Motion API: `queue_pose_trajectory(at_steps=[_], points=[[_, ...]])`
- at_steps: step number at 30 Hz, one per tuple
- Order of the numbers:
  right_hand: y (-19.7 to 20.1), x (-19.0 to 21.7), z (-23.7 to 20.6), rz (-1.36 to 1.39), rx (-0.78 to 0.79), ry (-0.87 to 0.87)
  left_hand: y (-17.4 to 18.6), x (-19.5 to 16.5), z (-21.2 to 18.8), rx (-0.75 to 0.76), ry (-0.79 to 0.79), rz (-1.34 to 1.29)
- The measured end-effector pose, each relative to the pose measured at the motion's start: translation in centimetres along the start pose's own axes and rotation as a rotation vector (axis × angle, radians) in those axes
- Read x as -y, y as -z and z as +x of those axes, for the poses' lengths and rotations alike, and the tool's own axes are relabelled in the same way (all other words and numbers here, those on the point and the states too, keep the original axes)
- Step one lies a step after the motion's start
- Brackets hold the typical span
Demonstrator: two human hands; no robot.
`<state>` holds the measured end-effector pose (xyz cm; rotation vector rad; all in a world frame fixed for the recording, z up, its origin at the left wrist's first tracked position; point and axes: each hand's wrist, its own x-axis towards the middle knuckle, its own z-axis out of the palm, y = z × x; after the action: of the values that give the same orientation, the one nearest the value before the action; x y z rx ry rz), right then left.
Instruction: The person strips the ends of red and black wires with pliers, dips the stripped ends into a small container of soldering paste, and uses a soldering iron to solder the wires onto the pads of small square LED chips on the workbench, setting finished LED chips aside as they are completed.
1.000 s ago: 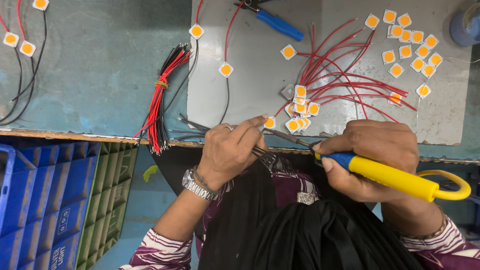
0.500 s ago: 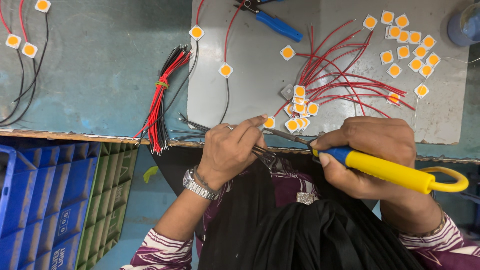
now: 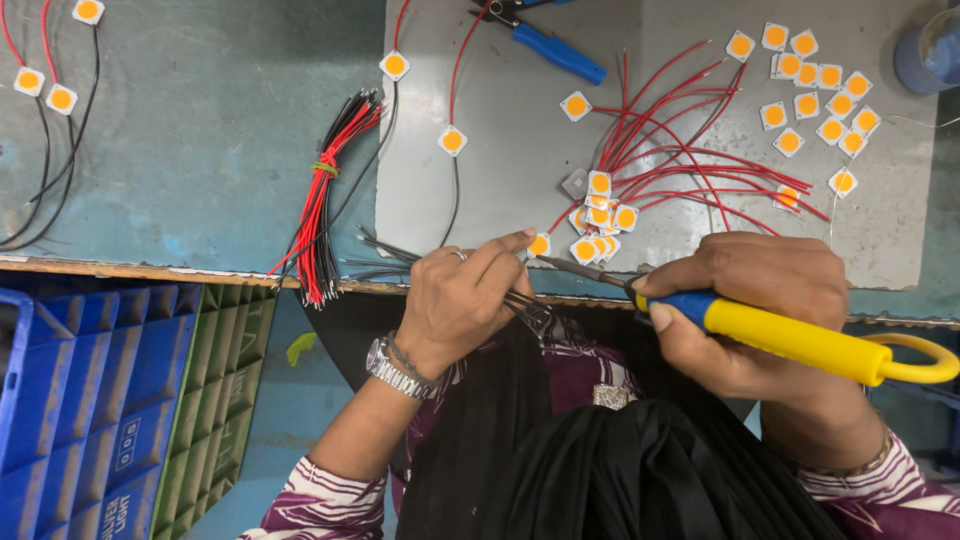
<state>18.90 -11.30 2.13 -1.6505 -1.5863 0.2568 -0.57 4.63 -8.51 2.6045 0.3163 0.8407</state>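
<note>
Gripping yellow soldering iron (image 3: 800, 340), right hand (image 3: 750, 310); left hand (image 3: 460, 300) pinching black wires (image 3: 400, 255).

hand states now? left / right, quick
Left hand: closed, pinching thin black wires beside a small LED chip.
Right hand: closed around the yellow-handled soldering iron, tip toward that chip.

Yellow-handled soldering iron (image 3: 790, 338), tip toward small square LED chip (image 3: 539, 245).
</note>
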Motion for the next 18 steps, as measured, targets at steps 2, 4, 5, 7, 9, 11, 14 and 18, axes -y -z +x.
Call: queue_pose_trajectory(at_steps=[2,4,5,7,9,11,14,18], points=[[-0.1,0.0,0.0,-0.002,0.004,-0.011,0.0,0.0,0.0,0.007,0.003,0.006],[0.2,-0.1,-0.3,-0.017,0.013,-0.019,0.1,0.0,0.0,0.009,0.004,0.006],[0.4,-0.2,-0.6,-0.024,0.016,-0.023,0.1,0.0,0.0,0.007,0.003,0.002],[0.8,-0.7,-2.0,0.003,-0.054,-0.061,0.2,-0.1,0.1,0.004,0.003,0.021],[1.7,-1.6,-4.4,0.031,-0.171,-0.089,0.2,-0.3,0.3,-0.002,-0.008,0.051],[1.6,-3.2,-7.6,0.037,-0.335,-0.108,0.4,-0.6,0.4,0.014,-0.013,0.039],[0.2,-6.3,-13.4,-0.054,-0.607,-0.159,0.4,-0.8,0.7,0.041,-0.017,0.042],[-2.2,-8.2,-21.5,-0.332,-0.609,-0.165,0.0,-1.0,0.7,0.053,0.001,0.062]])
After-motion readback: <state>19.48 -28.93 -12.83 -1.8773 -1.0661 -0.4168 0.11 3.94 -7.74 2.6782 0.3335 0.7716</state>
